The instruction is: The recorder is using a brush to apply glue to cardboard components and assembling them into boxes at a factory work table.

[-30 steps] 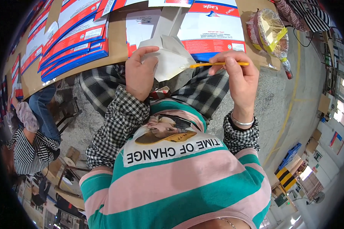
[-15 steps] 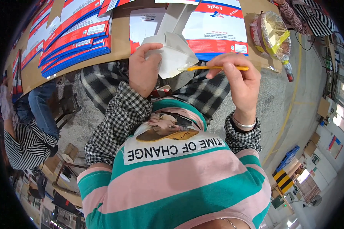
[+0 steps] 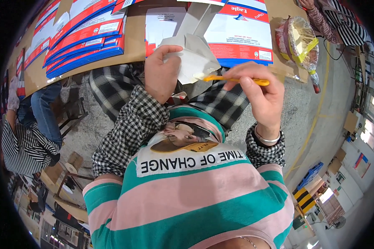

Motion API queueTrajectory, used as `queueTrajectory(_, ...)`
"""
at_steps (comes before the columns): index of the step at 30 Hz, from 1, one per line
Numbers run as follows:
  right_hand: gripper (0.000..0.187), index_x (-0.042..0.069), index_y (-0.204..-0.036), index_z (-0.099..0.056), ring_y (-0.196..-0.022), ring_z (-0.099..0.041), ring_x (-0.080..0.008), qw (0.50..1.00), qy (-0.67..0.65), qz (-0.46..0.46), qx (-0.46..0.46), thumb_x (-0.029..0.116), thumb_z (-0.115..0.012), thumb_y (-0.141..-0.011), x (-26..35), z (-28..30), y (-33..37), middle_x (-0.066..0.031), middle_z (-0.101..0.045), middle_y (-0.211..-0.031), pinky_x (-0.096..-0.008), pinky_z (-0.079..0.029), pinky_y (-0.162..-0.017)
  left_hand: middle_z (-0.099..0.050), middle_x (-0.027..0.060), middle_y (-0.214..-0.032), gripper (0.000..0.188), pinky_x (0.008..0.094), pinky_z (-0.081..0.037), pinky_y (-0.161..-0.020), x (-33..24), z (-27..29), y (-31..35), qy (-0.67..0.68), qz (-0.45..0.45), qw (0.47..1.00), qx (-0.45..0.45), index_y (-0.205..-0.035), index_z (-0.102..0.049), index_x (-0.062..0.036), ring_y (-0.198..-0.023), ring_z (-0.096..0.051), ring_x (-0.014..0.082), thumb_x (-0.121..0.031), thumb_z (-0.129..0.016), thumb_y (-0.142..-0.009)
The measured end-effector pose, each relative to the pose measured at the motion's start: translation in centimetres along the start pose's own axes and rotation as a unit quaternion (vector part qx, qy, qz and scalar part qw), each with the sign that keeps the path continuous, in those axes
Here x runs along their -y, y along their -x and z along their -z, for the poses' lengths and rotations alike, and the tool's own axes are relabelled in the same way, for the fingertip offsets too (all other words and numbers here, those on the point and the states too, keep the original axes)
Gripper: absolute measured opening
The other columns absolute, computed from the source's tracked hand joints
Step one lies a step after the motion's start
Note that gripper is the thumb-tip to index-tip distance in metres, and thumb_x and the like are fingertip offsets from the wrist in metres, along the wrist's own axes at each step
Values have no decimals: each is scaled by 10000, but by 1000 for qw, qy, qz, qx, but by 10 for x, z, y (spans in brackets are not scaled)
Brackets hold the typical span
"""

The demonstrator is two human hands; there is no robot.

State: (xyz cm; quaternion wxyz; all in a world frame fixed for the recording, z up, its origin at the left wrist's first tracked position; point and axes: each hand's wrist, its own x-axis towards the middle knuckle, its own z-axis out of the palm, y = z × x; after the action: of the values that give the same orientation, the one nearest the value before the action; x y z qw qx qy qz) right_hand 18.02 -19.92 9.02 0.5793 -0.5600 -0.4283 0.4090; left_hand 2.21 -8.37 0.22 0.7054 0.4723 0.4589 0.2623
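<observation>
A folded grey-white cardboard carton (image 3: 197,58) juts over the table's near edge toward my lap. My left hand (image 3: 162,76) is closed on its left side, thumb and forefinger pinching the board. An orange-yellow brush (image 3: 237,79) lies in the closed fingers of my right hand (image 3: 262,93), its handle nearly level. The brush's left end touches the lower right flap of the carton, where a small whitish smear of paste (image 3: 199,76) shows. The bristles are too small to make out well.
Flat printed red, white and blue cartons (image 3: 87,54) are stacked at the left of the brown table (image 3: 133,41). More printed board (image 3: 241,37) lies behind the carton. A plastic-lined bowl (image 3: 297,39) of pale paste stands at right. Other people sit at far left (image 3: 27,145) and far right.
The brush's right end has dipped a little, while its tip stays near the same flap. My left hand keeps its hold on the carton. The whole view has shifted slightly.
</observation>
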Motion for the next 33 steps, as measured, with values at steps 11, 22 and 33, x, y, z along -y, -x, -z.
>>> queueTrajectory(11,99,-44,-895,-578,-724,-600,-161,998,31,44,27,15,-516,-846,5,0,-3,-132,-623,-876,-254,-474,-672,-559,12,-743,222,197,-388,-512,-2,1,1,-51,-26,998,14,-967,-578,40,-598,-473,43,1,-488,-767)
queueTrajectory(22,90,-43,-878,-576,-703,-595,-153,999,30,43,6,5,-511,-840,5,-1,-4,-126,-622,-884,-250,-475,-656,-560,17,-751,219,189,-384,-511,-8,-2,3,-18,-28,999,12,-966,-573,45,-601,-472,37,2,-489,-768)
queueTrajectory(33,94,-50,-878,-572,-724,-604,-168,999,5,40,25,-1,-500,-843,4,8,1,-139,-625,-858,-268,-489,-656,-561,12,-756,225,188,-387,-523,-6,-1,0,0,20,1000,2,-955,-591,30,-612,-475,43,-2,-495,-754)
